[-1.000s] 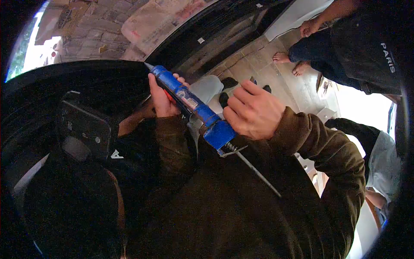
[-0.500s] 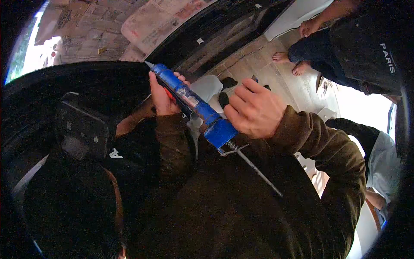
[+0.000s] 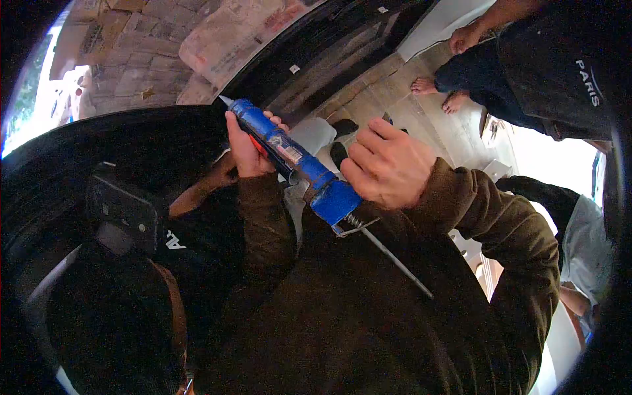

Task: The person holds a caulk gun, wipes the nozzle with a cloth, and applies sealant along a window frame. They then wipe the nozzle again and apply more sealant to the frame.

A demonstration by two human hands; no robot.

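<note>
A blue caulking gun (image 3: pixel 299 158) lies diagonally across the middle, its pale nozzle at the upper left and its metal rod reaching to the lower right. Wrapped round the front of its barrel is my left hand (image 3: pixel 249 148), with the thumb near the nozzle. A black and red strip runs along the barrel beside that palm; I cannot make out what it is. At the rear end, my right hand (image 3: pixel 392 164) is closed round the gun's handle, which is mostly hidden. A small dark tip shows above its knuckles. The nozzle overlaps the edge of a dark panel (image 3: pixel 164 118).
At the left, close by, is a person in black with a dark head-mounted device (image 3: pixel 125 204). Another person (image 3: pixel 553 72) stands barefoot at the upper right on the tiled floor (image 3: pixel 395 92). A third person's grey clothing (image 3: pixel 589 237) shows at the right. Brickwork (image 3: pixel 141 52) is at the upper left.
The view has shifted slightly. The head and device of the person at the left have moved a little downward in view. Both my hands keep nearly the same hold on the gun.
</note>
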